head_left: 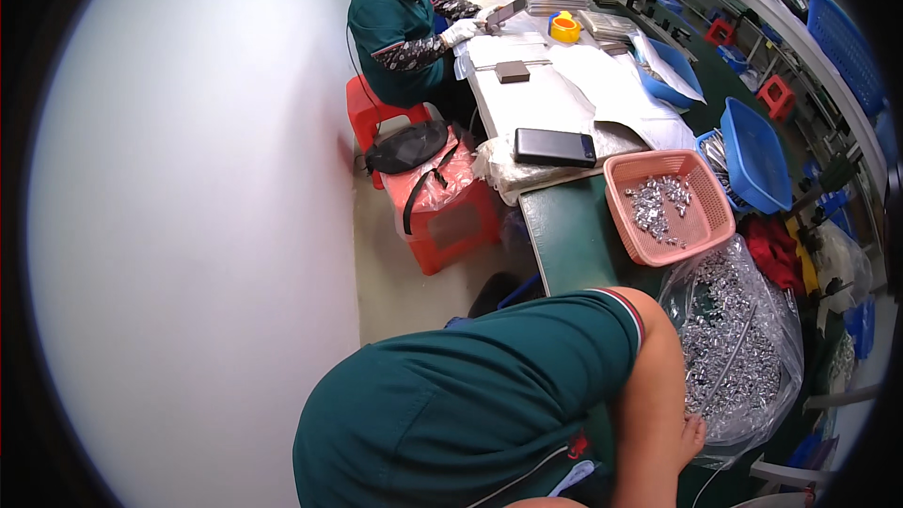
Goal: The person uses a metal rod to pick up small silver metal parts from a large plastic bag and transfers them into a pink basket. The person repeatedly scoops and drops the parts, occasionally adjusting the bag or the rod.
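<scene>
My left arm comes down from a green sleeve at the lower middle and runs out of the picture at the bottom edge. Beside it, partly hidden by that arm, the fingers of one hand show, slightly bent, at the near edge of a clear plastic bag. Whether this is my left or my right hand, I cannot tell, nor whether it holds anything. Many small shiny metal parts fill the bag. A thin rod lies across them. Just beyond stands a pink plastic basket with more such parts.
A power-bank-like black block lies on the white-covered bench. Blue trays stand right of the basket. At the far left a co-worker in white gloves holds a flat dark thing. Red stools stand beside the bench.
</scene>
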